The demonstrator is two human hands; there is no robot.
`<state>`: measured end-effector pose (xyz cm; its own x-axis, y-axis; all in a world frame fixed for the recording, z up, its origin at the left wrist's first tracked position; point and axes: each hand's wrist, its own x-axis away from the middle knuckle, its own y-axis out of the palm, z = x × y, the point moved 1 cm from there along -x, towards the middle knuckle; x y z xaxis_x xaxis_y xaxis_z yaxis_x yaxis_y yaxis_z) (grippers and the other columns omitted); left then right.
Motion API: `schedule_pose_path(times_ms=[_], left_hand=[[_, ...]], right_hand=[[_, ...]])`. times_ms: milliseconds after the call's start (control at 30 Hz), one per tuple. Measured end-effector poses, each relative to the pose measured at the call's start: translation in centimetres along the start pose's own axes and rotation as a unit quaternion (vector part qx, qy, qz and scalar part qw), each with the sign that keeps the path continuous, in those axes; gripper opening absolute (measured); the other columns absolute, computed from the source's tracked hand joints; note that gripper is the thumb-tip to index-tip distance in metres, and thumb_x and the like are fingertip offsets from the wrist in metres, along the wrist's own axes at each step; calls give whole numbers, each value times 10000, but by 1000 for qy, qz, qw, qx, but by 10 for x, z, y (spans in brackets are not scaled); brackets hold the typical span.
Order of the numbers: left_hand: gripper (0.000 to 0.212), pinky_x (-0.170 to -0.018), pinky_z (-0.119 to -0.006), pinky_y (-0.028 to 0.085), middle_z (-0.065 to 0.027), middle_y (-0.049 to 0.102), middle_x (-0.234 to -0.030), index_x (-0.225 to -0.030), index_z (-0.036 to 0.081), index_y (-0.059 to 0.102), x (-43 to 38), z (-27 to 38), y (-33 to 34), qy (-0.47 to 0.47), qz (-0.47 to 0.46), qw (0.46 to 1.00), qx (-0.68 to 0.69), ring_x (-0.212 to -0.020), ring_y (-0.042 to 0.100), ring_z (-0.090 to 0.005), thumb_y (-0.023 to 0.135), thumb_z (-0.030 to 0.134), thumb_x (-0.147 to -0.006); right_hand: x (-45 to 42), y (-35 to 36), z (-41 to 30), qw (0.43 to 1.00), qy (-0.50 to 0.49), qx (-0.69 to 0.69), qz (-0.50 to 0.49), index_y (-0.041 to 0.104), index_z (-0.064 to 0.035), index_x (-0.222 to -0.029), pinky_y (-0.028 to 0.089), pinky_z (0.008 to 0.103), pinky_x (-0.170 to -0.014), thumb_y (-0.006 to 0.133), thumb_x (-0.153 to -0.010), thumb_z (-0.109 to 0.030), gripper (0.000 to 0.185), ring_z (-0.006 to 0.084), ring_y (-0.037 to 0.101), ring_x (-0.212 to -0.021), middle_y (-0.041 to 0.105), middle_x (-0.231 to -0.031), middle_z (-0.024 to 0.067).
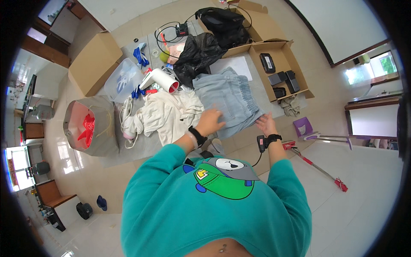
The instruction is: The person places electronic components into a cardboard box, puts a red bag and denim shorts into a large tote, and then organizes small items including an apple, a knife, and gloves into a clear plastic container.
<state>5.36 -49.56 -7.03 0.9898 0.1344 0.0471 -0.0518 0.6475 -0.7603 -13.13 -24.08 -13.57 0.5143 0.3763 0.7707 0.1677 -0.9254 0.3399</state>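
Observation:
Light blue denim pants with an elastic waistband [229, 98] lie folded in front of me. My left hand [210, 122] is over their lower left edge, fingers apart, slightly blurred. At the lower right corner, by the waistband, my right hand [266, 124] has its palm turned up and its fingertips at the cloth; whether they pinch it I cannot tell. A crumpled white garment [170, 112] lies left of the pants. Above it rests a white hair dryer [163, 80], beside a black plastic bag [199, 54]. A white sheet [236, 66] is partly under the pants.
An open cardboard box [257, 64] at the right holds several dark devices. To the left stand a clear plastic bin [112, 75], a paper bag [107, 128] with something red inside, and another cardboard box [94, 61]. A purple dustpan [302, 127] and a red-handled mop [308, 160] lie right.

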Motion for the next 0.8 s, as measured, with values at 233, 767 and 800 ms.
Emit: schedule_pose_path(times_ms=[233,767,800], left_hand=[[787,-850,-359,470,-162,567,-1159,-1285,-60,399,3,-52,47,-374,28,823,426,-1003,581,-269,754,357,-721],[697,-953,-329,398,-95,545,-1209,-1292,-4,403,19,63,-86,-76,-10,791,607,-1097,504,-181,723,46,-675],[740,-970,-331,384,-99,534,-1229,-1314,1,382,31,76,-109,-19,-25,795,606,-1127,488,-184,736,51,-666]], right_hand=[[-47,19,-9,888,-243,386,62,307,19,-1360,404,356,-936,704,-762,-422,842,289,472,-1148,422,-1318,222],[-23,40,3,906,37,204,-370,393,22,-1315,420,408,-981,612,-744,-73,619,266,547,-1091,561,-1201,131],[-5,61,13,941,21,161,-296,367,-3,-1335,411,452,-990,638,-705,-131,697,307,533,-1107,532,-1236,148]])
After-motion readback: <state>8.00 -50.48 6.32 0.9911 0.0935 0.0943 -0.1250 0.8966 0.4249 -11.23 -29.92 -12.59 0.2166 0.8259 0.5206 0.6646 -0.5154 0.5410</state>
